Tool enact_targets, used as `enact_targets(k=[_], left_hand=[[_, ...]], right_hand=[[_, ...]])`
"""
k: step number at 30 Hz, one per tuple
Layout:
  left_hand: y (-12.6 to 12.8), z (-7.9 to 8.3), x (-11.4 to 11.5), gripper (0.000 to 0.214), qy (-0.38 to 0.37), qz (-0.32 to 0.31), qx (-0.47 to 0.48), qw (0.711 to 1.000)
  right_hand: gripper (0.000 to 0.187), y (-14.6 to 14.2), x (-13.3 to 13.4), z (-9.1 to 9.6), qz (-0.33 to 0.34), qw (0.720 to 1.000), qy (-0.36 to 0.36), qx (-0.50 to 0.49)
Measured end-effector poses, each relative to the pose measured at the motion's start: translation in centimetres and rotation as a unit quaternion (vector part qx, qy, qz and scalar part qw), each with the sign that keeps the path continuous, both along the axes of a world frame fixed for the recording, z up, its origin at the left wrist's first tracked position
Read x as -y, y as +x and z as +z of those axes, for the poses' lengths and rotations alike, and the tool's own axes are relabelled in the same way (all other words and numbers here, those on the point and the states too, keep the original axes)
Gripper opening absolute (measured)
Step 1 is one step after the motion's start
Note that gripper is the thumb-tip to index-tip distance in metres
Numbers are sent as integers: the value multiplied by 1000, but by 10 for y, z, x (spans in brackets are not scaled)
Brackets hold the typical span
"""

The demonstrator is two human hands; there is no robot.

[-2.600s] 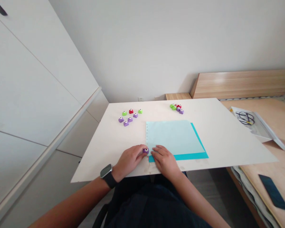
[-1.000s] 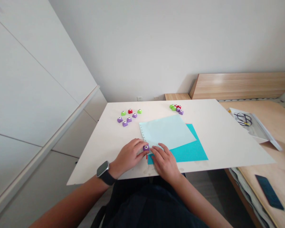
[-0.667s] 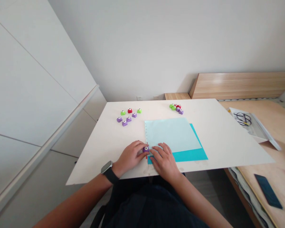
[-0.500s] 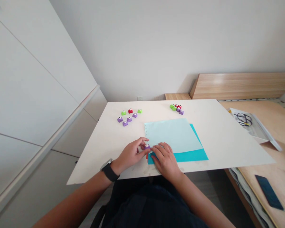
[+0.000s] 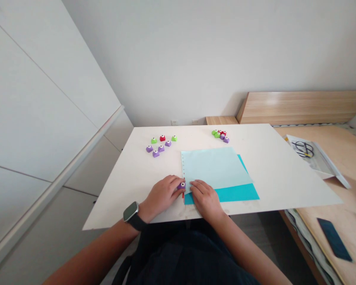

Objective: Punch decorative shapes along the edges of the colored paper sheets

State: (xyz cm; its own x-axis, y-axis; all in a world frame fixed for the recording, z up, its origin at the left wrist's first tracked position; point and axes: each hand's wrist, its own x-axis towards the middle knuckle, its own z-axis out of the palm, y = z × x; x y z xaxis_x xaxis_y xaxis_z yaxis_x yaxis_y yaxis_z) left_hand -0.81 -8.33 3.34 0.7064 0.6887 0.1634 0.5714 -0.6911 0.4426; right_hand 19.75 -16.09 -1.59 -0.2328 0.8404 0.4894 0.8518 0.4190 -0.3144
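Note:
My left hand (image 5: 163, 193) pinches a small purple clip with an eye on it (image 5: 182, 185) at the lower left edge of a pale blue sheet (image 5: 213, 166), which has a row of holes down its left side. Under that sheet lies a brighter teal sheet (image 5: 239, 193), showing along the front and right. A small bit of red shows just below the clip, mostly hidden. My right hand (image 5: 206, 198) rests with fingers stretched over the lower left part of the sheets. A dark-strapped watch (image 5: 133, 213) is on my left wrist.
On the white table (image 5: 121, 190), several purple, green and red eye clips (image 5: 161, 148) lie at the back left. Another cluster of clips (image 5: 221, 135) sits at the back right. Beyond the right edge are an open white box with a cable (image 5: 311, 154) and a phone (image 5: 334, 239).
The purple clip has shifted slightly left and its eye faces me more. My left fingers have closed in around it, while my right fingertips have drawn a little away from it.

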Motion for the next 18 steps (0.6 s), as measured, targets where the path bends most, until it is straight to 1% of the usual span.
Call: enact_targets(k=[3, 6, 10, 13, 15, 18], left_hand=[[-4, -2, 0, 27, 2, 11, -5, 1000], [-17, 3, -12, 26, -9, 37, 16, 999], [-42, 14, -46, 32, -6, 116, 54, 992], [-57, 17, -76, 36, 27, 167, 55, 984], [-62, 15, -92, 36, 56, 196, 37, 978], [-64, 4, -109, 34, 98, 226, 2, 969]], right_hand=[[23, 0, 1, -1, 2, 1000, -4, 5], [24, 0, 2, 1, 1, 1000, -7, 10], [26, 0, 2, 2, 0, 1000, -3, 8], [29, 1, 1, 1, -3, 1000, 0, -9], [30, 1, 0, 0, -10, 1000, -2, -29], [29, 0, -1, -2, -19, 999, -10, -50]])
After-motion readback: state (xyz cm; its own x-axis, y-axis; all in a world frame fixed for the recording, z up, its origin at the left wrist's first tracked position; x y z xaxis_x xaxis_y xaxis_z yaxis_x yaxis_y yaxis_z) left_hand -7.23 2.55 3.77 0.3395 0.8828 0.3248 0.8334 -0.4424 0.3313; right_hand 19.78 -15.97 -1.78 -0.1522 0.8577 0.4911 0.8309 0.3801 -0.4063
